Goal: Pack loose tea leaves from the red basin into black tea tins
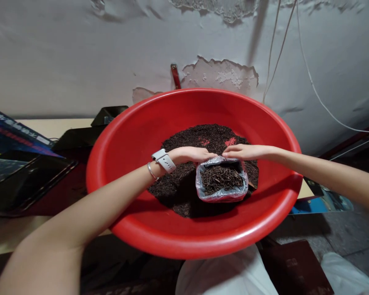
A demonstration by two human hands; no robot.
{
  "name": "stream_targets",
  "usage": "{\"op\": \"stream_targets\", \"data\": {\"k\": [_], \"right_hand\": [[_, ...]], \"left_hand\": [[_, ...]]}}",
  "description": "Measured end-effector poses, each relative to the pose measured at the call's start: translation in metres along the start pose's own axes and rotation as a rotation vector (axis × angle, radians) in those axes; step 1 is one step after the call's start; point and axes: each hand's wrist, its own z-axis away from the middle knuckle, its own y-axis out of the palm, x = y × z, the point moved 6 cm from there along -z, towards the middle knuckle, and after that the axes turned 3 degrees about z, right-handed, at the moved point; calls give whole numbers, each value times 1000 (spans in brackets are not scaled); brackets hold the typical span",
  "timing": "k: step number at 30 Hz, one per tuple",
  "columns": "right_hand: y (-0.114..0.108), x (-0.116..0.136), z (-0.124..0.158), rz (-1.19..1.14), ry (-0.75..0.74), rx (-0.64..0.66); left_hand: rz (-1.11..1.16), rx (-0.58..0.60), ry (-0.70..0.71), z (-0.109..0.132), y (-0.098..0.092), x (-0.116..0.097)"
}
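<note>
A small box lined with a clear plastic bag (pixel 244 189) stands in a big red basin (pixel 199 241). Dark, dry shreds that look like loose tea leaves (pixel 221 179) fill it. More of the same loose tea leaves (pixel 172 186) lie heaped around it on the basin floor. At the box's far edge, my left hand (pixel 199 154) has its fingers pressed together on the bag's rim. Close beside it, my right hand (pixel 240 151) pinches the same far rim of the bag. The fingertips of both hands are partly hidden.
Black trays or boxes (pixel 33 180) and a printed blue package (pixel 15 131) are on the left. Behind the basin rises a peeling wall (pixel 80 53) with hanging white cables (pixel 313 86). A dark red box (pixel 295 266) stands below right.
</note>
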Motion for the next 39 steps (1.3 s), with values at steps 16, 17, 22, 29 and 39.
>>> {"op": "stream_targets", "data": {"k": [16, 17, 22, 29, 39], "right_hand": [[-2, -6, 39, -362, 104, -64], [-1, -6, 42, -375, 108, -70], [-1, 2, 47, -322, 62, -112], [-30, 16, 51, -457, 87, -434], [-11, 16, 81, -536, 162, -326]], "left_hand": [[110, -119, -85, 52, -8, -30], [111, -145, -80, 56, -9, -30], [150, -244, -131, 70, -14, -25], [257, -560, -212, 81, -24, -27], [321, -502, -215, 111, -9, -38]]}}
